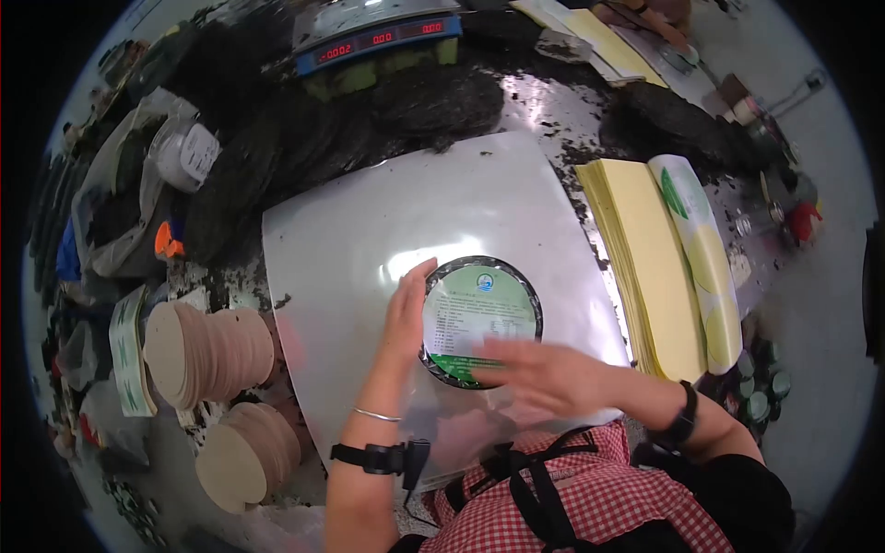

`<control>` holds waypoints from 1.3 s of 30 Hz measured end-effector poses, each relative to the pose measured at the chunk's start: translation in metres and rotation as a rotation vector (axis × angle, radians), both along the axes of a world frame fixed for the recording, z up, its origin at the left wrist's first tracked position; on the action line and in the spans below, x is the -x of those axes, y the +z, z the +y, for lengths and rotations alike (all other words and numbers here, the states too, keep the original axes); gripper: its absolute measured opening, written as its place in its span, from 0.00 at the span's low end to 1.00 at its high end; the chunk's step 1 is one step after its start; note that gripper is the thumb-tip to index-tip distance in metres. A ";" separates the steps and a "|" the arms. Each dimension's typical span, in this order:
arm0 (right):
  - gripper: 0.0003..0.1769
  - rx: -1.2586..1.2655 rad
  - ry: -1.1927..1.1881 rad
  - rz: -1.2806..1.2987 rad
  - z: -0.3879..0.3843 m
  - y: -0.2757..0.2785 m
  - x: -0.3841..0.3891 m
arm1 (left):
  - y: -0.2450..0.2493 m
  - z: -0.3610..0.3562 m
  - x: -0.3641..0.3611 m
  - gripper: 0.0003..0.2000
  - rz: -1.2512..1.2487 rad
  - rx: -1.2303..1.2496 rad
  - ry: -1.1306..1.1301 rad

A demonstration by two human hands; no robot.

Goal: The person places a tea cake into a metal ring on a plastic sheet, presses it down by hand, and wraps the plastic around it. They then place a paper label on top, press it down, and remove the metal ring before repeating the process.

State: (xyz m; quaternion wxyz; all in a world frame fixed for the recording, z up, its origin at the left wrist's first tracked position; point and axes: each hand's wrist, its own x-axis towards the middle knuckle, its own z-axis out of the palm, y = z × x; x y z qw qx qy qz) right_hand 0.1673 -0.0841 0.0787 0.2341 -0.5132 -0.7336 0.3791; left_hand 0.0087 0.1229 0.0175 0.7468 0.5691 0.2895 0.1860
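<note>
A round, flat package (484, 309) with a pale green printed label and a dark, shiny rim is over the grey sheet, its label facing me. My left hand (405, 309) is at its left edge, fingers together along the rim and the thumb hidden. My right hand (553, 376), blurred by motion, overlaps the lower right of the label with its fingers stretched out over it. The grey sheet (341, 230) spreads beneath the package and both hands.
A stack of yellow sheets (636, 263) and a rolled printed film (696, 258) lie on the right. Two stacks of round tan discs (226, 346) stand on the left. A digital scale (383, 41) and dark, flaky round pieces (438, 101) are at the back. Another person's hand (666, 29) shows top right.
</note>
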 end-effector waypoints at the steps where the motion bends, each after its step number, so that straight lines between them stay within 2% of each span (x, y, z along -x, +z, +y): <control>1: 0.30 -0.138 -0.091 -0.232 0.006 -0.024 0.009 | 0.018 -0.024 -0.017 0.25 -0.166 -0.030 0.012; 2: 0.30 -0.271 -0.181 -0.469 0.014 -0.046 0.016 | 0.031 -0.065 -0.030 0.28 -0.373 -0.152 -0.115; 4: 0.31 -0.337 -0.222 -0.444 0.036 -0.049 0.023 | 0.103 -0.143 -0.040 0.31 -0.536 -0.304 -0.658; 5: 0.31 -0.399 -0.219 -0.407 0.039 -0.045 0.023 | 0.119 -0.154 -0.032 0.31 -0.541 -0.316 -0.673; 6: 0.31 -0.408 -0.235 -0.409 0.025 -0.026 0.030 | 0.133 -0.165 -0.022 0.35 -0.498 -0.539 -0.591; 8: 0.29 -0.024 -0.745 0.717 -0.026 0.016 0.029 | 0.149 -0.178 -0.018 0.43 -0.417 -0.992 -0.376; 9: 0.27 -0.121 -0.683 0.560 -0.063 0.016 0.018 | 0.104 -0.150 -0.015 0.36 -0.164 -1.149 0.072; 10: 0.26 -0.224 -0.629 0.403 -0.104 0.013 0.007 | 0.066 -0.121 -0.015 0.30 0.142 -1.085 0.484; 12: 0.23 -0.228 -0.464 0.537 -0.190 -0.043 0.014 | -0.012 -0.100 -0.013 0.27 -0.098 0.272 0.307; 13: 0.23 -0.195 -0.406 0.626 -0.222 -0.068 0.044 | 0.010 -0.128 -0.025 0.27 -0.094 0.267 0.303; 14: 0.27 -0.177 -0.346 0.696 -0.238 -0.089 0.057 | 0.052 -0.173 -0.057 0.26 -0.330 0.322 -0.100; 15: 0.27 -0.179 -0.373 0.699 -0.246 -0.102 0.059 | 0.081 -0.206 -0.071 0.25 -0.534 0.394 -0.517; 16: 0.28 0.036 -0.497 0.659 -0.263 -0.117 0.066 | 0.092 -0.219 -0.071 0.25 -0.519 0.427 -0.540; 20: 0.33 0.890 -0.950 0.477 -0.322 -0.153 0.080 | 0.117 -0.255 -0.090 0.17 -0.219 -0.219 -0.622; 22: 0.32 0.394 -1.326 1.030 -0.317 -0.043 0.097 | 0.063 -0.253 -0.109 0.18 0.279 -0.894 -0.291; 24: 0.30 0.373 -1.430 0.993 -0.306 0.024 0.105 | -0.022 -0.277 -0.110 0.16 0.059 -1.313 -0.254; 25: 0.30 0.327 -1.403 0.820 -0.296 0.063 0.102 | -0.037 -0.275 -0.104 0.16 0.068 -1.295 -0.276; 26: 0.29 0.264 -1.356 0.624 -0.286 0.087 0.081 | -0.046 -0.265 -0.110 0.15 0.039 -1.128 -0.351; 27: 0.29 0.178 -1.414 0.758 -0.286 0.099 0.060 | -0.050 -0.260 -0.111 0.14 0.014 -0.958 -0.434; 28: 0.29 0.091 -1.467 0.903 -0.283 0.106 0.041 | -0.052 -0.256 -0.104 0.14 0.022 -0.946 -0.443; 30: 0.24 -0.041 -1.472 0.598 -0.242 0.105 0.008 | -0.051 -0.239 -0.100 0.10 -0.097 -0.637 -0.390; 32: 0.19 -0.052 -1.414 0.058 -0.183 0.096 -0.012 | -0.036 -0.213 -0.090 0.10 0.082 -0.043 -0.357; 33: 0.15 0.072 -1.348 -0.159 -0.158 0.086 -0.014 | -0.036 -0.178 -0.072 0.12 -0.025 0.383 -0.204; 34: 0.14 0.250 -1.065 -0.384 -0.120 0.096 -0.009 | -0.035 -0.129 -0.048 0.14 -0.153 0.796 -0.043; 35: 0.14 0.216 -0.764 -0.427 -0.091 0.084 -0.001 | -0.008 -0.078 -0.027 0.14 -0.251 0.785 0.034; 36: 0.15 0.319 -0.552 -0.418 -0.058 0.073 0.014 | 0.037 -0.033 -0.010 0.13 -0.250 0.768 0.126; 37: 0.17 0.423 -0.327 -0.411 -0.027 0.062 0.031 | 0.073 -0.007 -0.002 0.13 -0.323 0.580 0.127; 38: 0.18 0.406 -0.206 -0.440 -0.002 0.028 0.049 | 0.109 0.012 0.004 0.13 -0.383 0.387 0.136; 39: 0.19 0.384 -0.084 -0.468 0.019 0.007 0.065 | 0.156 0.013 0.000 0.12 -0.262 0.249 -0.068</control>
